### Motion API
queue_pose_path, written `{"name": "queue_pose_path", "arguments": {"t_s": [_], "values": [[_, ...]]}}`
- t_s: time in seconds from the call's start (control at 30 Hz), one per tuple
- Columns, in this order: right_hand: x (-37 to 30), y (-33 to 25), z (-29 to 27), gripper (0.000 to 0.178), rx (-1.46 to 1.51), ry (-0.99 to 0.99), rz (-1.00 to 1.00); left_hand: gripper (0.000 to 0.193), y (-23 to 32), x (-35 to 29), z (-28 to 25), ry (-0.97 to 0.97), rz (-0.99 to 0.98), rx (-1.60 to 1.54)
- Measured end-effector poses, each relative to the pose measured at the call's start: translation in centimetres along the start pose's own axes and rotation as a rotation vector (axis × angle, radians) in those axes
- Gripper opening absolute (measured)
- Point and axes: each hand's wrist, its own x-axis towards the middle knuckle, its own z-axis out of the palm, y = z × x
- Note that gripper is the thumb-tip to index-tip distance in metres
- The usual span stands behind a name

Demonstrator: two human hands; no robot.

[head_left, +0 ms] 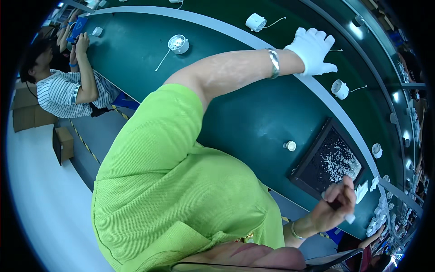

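Observation:
Stretched across the green table, my left hand (310, 51) in a white glove is over the dark green strip beyond the pale rail. Its fingers are spread and it looks open. A thin white wire (335, 50) pokes out beside it; whatever it joins is hidden beneath the glove. My right hand (334, 205) is bare but for white coverings on some fingertips. It hovers at the near edge of a black tray (304, 167) strewn with small white pieces (337, 158). Its fingers are curled and slightly blurred; anything small in them cannot be made out.
White round housings with wires stand on the far strip, one (256, 22) left of my glove and another (340, 89) right of it. A third housing (178, 44) and a small whitish part (290, 146) sit on the table (249, 118). A co-worker (68, 93) works at left.

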Motion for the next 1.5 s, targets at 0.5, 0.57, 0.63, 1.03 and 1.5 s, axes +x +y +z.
{"name": "queue_pose_path", "arguments": {"t_s": [0.5, 0.57, 0.63, 1.03, 1.5], "values": [[2.8, -7.5, 6.8, 0.030, 0.801, -0.714, -0.338, 0.071, -20.0, -20.7, -8.2, 0.081, -0.656, 0.137], [3.3, -7.5, 7.0, 0.029, 0.804, -0.978, -0.345, 0.064, -19.8, -21.3, -7.9, 0.165, -0.638, 0.128], [3.1, -8.2, 6.9, 0.028, 0.746, -1.140, -0.347, 0.061, -20.0, -20.6, -6.9, 0.203, -0.572, 0.139], [-5.8, 0.2, -6.0, 0.080, -0.364, 0.471, 0.243, 0.068, -2.8, -20.8, -4.7, -0.167, -0.040, -0.651], [-6.0, 5.0, -9.1, 0.045, -0.750, 0.955, 0.069, 0.067, 5.0, -19.2, 0.0, -0.236, 0.380, -0.591]]}}
